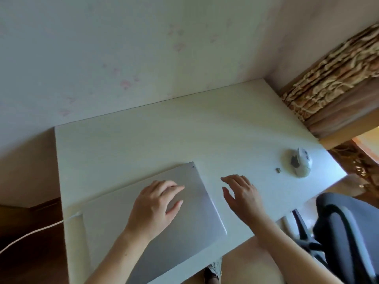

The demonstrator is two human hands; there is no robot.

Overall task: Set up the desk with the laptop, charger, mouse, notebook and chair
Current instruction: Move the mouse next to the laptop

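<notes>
At the far left, a white charger cable is seen running up from the dark floor to the left edge of the white counter, where it meets the left side of the laptop. The laptop, silver and with its lid closed, lies flat on the near left part of the counter, set at an angle to the counter's edges, its near corner reaching over the front edge.

The left hand is laid on the lid, palm down, fingers relaxed and slightly spread; nothing is gripped by it. Just to the right of the laptop, the right hand is held over the bare counter, fingers loosely spread and empty; whether it touches the surface cannot be told.

Further right, near the counter's right edge, a white mouse is seen, with a small dark object just beside it on the left, too small to identify. At the lower right, a dark office chair stands beside the counter. A patterned curtain hangs at the upper right.
</notes>
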